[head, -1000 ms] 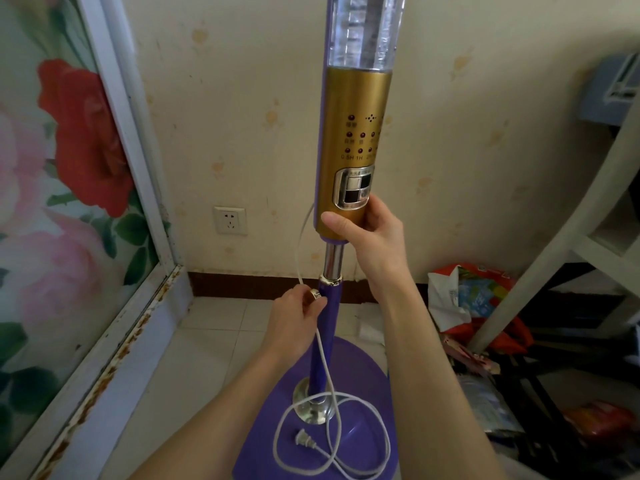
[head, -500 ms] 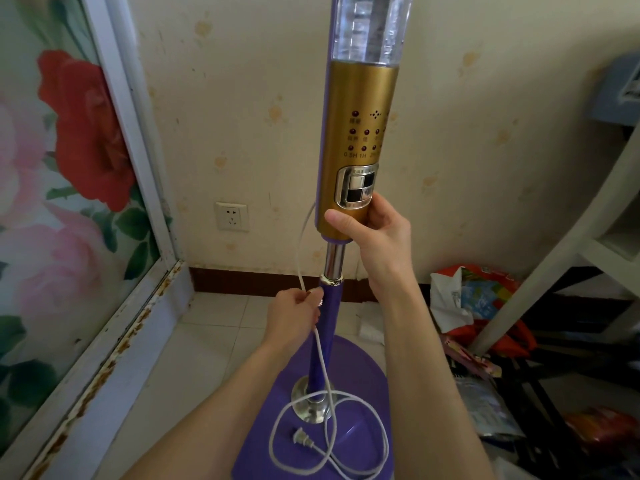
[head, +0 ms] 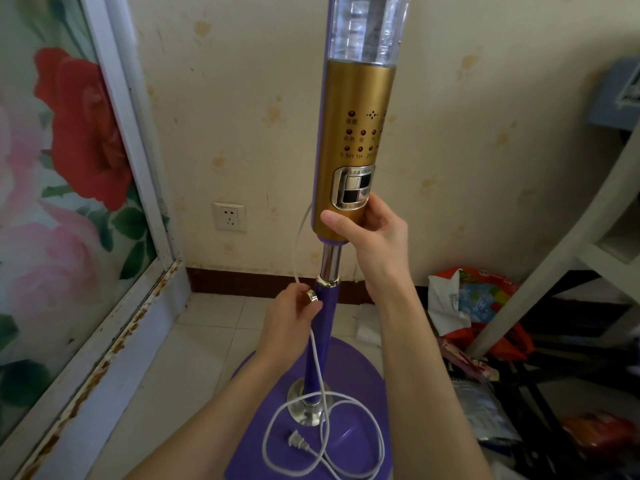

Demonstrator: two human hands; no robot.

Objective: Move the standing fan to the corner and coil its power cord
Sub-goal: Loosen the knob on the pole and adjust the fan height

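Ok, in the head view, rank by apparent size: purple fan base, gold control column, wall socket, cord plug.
1. Purple fan base
2. Gold control column, nearer the camera, so its place against the base is unsure
3. Wall socket
4. Cord plug

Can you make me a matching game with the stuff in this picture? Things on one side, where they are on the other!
Things:
1. plug
2. socket
3. right hand
4. left hand

Places:
A. on the wall
B. at the pole's knob
C. lying on the purple base
D. gripping the gold body

Pairs: 1-C, 2-A, 3-D, 4-B
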